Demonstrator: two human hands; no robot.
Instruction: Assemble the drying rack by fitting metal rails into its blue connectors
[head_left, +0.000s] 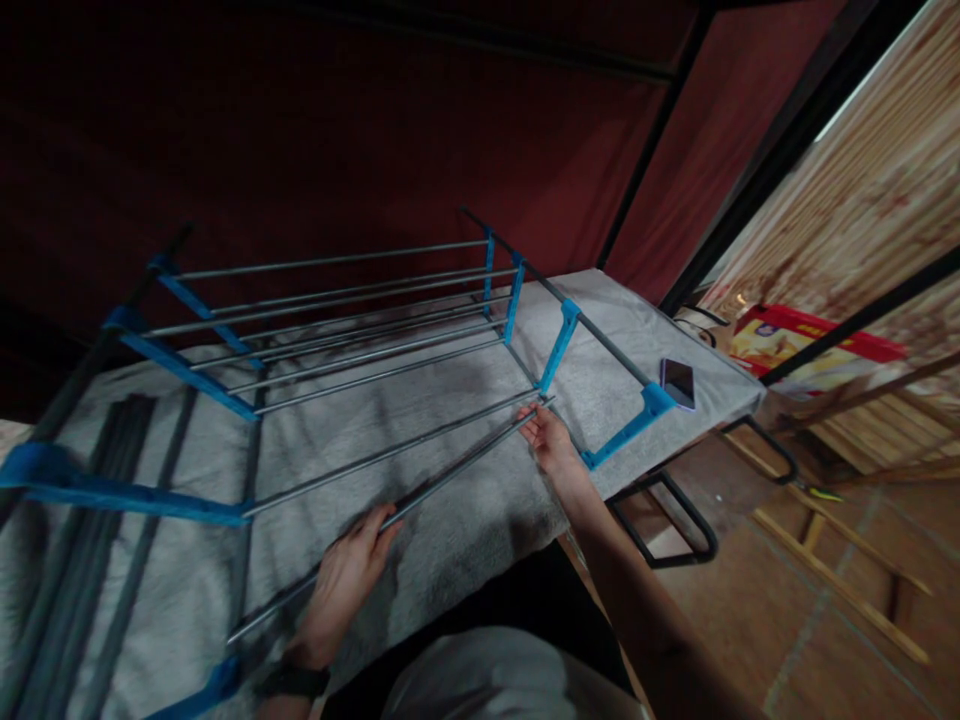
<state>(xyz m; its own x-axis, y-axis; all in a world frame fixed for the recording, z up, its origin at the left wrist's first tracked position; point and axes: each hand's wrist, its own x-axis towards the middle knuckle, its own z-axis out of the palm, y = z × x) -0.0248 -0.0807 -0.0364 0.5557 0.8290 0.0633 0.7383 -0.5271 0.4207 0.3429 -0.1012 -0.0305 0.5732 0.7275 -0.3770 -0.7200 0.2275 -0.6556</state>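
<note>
A dark red cloth wall [337, 130] closes off the far side, and in front of it stands a table [465, 540] covered in grey fabric. Most of the tabletop is taken up by a rack [337, 330] lying on its side, thin metal bars running between bright blue plastic joints. A bundle of dark spare bars [112, 460] lies flat along the left end of the table.

Across the near part of the cloth, one loose rod [465, 465] slants from low left up to the right, its far tip close to the rack's nearest blue joint [630, 425]. The person has both hands on it. The left hand [349, 580] lies over the rod's lower half, fingers curled narrowly round it, a dark watch at the wrist. The right hand [551, 440] is at the upper end, fingertips [534, 415] pinched together on the rod.

A phone [678, 383] rests face up near the table's right edge, well apart from both hands.
</note>
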